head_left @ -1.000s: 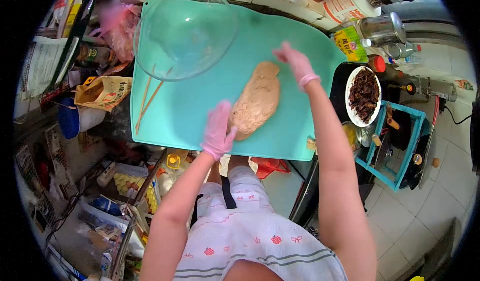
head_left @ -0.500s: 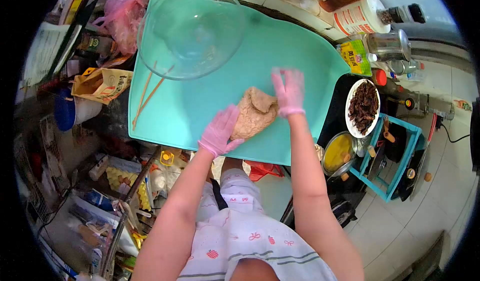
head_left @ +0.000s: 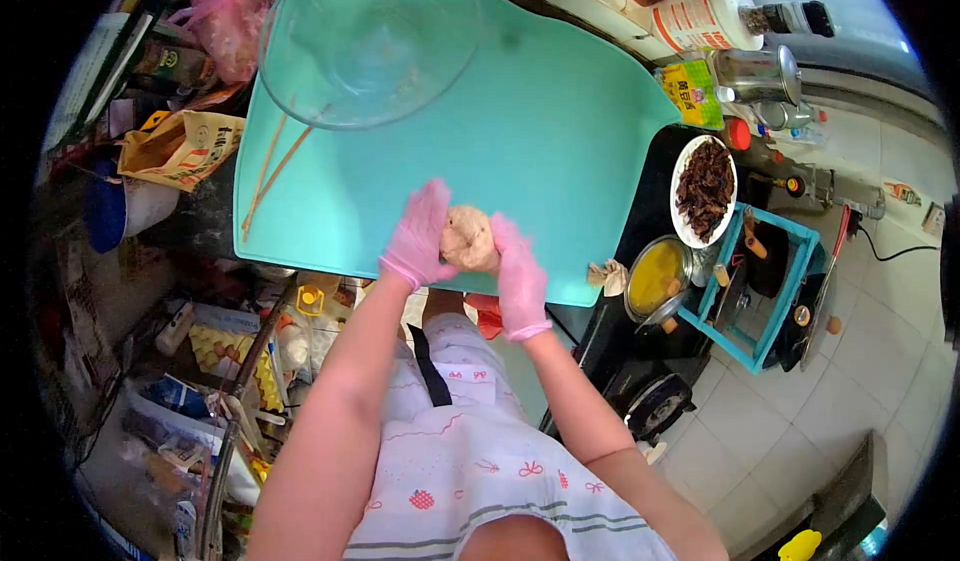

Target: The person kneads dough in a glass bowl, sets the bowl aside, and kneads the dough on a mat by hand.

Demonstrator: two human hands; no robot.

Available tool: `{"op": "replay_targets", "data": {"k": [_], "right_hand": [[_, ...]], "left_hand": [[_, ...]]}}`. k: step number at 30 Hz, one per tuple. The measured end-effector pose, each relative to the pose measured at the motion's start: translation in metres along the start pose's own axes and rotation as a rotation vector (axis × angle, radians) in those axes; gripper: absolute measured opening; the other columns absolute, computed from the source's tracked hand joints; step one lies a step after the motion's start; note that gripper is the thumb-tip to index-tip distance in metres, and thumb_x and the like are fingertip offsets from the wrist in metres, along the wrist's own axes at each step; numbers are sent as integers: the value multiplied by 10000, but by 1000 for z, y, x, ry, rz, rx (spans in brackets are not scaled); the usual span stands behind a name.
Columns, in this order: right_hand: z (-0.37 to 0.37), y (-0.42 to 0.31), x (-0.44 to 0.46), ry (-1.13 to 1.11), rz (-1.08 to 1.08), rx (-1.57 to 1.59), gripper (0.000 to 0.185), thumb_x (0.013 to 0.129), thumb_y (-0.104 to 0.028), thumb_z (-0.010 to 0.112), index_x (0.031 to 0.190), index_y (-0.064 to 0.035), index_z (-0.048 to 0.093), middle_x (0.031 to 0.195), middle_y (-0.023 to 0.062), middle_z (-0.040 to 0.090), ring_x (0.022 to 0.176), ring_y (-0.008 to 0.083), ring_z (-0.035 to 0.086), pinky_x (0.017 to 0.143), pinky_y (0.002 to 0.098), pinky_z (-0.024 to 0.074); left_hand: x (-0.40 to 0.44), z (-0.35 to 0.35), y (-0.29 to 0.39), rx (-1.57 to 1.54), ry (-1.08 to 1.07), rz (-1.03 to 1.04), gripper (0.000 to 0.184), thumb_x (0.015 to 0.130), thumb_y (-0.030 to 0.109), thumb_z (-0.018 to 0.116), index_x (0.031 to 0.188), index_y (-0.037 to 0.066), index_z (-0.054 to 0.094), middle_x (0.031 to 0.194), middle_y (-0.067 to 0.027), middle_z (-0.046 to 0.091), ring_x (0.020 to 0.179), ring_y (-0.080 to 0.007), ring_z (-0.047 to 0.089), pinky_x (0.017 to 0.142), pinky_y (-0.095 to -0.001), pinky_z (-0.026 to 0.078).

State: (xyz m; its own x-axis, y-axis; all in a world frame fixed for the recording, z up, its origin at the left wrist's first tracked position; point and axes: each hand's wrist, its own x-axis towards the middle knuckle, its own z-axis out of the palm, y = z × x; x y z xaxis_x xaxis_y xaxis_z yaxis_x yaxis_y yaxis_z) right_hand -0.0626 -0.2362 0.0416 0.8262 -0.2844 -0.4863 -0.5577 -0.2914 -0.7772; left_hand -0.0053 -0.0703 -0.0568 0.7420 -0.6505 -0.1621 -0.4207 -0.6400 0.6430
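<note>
Between my two hands, at the near edge of the green mat (head_left: 560,161), is a lump of pale brown dough (head_left: 469,239), rounded and compact. My left hand (head_left: 420,236), in a pink glove, presses against its left side with the fingers pointing away from me. On the other side my right hand (head_left: 520,276), gloved in pink too, curls around the dough's right edge. A large clear glass bowl (head_left: 370,51) stands at the far left of the mat. Two wooden chopsticks (head_left: 275,176) lie on the mat below the bowl.
To the right are a white plate of dark brown food (head_left: 706,193), a metal bowl of yellow contents (head_left: 658,279) and a teal rack (head_left: 765,356). Bottles and jars line the back right. A paper bag (head_left: 185,151) and pink plastic bag (head_left: 230,16) sit at left.
My right hand has come down from beyond the dough to its right side. The dough has gone from a long folded shape to a rounder lump, closer to the mat's near edge.
</note>
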Motion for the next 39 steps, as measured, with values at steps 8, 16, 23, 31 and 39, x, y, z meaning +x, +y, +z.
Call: {"op": "replay_targets", "data": {"k": [8, 16, 23, 31, 39], "right_hand": [[77, 23, 63, 704, -93, -631, 439, 904, -283, 470, 1310, -115, 475, 1321, 114, 498, 1279, 279, 419, 1111, 456, 244], [56, -3, 130, 510, -120, -839, 600, 924, -383, 402, 1477, -169, 311, 1489, 131, 341, 1419, 295, 236, 1157, 511, 108], [43, -18, 184, 502, -158, -863, 654, 918, -483, 380, 1489, -179, 288, 1534, 143, 259, 1443, 309, 169, 1157, 522, 88], [30, -23, 233, 583, -237, -839, 645, 900, -476, 396, 1465, -170, 340, 1526, 149, 272, 1441, 311, 169, 1149, 534, 107], [15, -34, 274, 592, -387, -808, 630, 887, -468, 423, 1427, -146, 400, 1504, 146, 316, 1427, 309, 211, 1135, 509, 163]], "left_hand": [[0, 21, -9, 43, 15, 34, 1167, 631, 488, 724, 1468, -43, 109, 1524, -254, 167, 1429, -387, 164, 1179, -456, 128], [6, 4, 1, 94, -50, -60, 1117, 724, 600, 634, 1482, -34, 113, 1525, -264, 173, 1430, -389, 159, 1170, -468, 138], [12, 4, -1, 110, -63, 3, 1118, 735, 589, 621, 1462, -89, 110, 1511, -287, 197, 1422, -393, 188, 1165, -486, 141], [12, 4, -4, 54, -11, 29, 1055, 778, 623, 546, 1450, -98, 168, 1500, -287, 230, 1397, -405, 250, 1144, -500, 189], [10, 10, -6, 75, 26, 41, 1071, 771, 660, 524, 1448, -95, 179, 1484, -289, 258, 1383, -411, 269, 1133, -503, 204]]}}
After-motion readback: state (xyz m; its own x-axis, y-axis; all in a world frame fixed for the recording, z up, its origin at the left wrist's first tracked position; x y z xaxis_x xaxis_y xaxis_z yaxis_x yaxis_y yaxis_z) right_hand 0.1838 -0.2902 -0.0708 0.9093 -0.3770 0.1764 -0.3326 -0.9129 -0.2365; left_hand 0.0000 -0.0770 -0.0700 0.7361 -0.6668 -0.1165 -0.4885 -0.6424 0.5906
